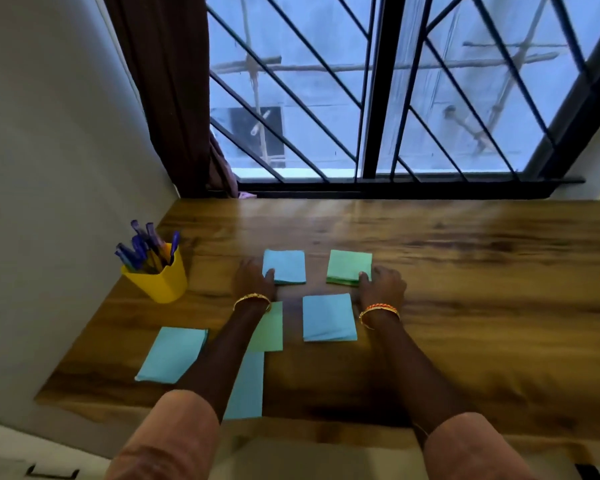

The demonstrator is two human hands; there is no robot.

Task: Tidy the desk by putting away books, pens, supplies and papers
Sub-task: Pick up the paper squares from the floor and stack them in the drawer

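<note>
Wooden desk (465, 306) stands against a barred window (378, 98), with a brown curtain (174, 98) at its left. Left hand (253, 278) grips the left edge of a blue paper stack (284, 266). Right hand (383, 285) grips the near right corner of a green paper stack (349, 266). Further blue stacks lie at centre (329, 317) and near left (172, 355). A green sheet (271, 330) sits partly under the left forearm. Yellow cup (165, 282) holds blue pens (142, 247), far left.

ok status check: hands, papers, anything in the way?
Left hand grips far blue paper stack. Right hand grips far green paper stack. Four more papers loose on the desk. Yellow pen cup stands clear at left.
</note>
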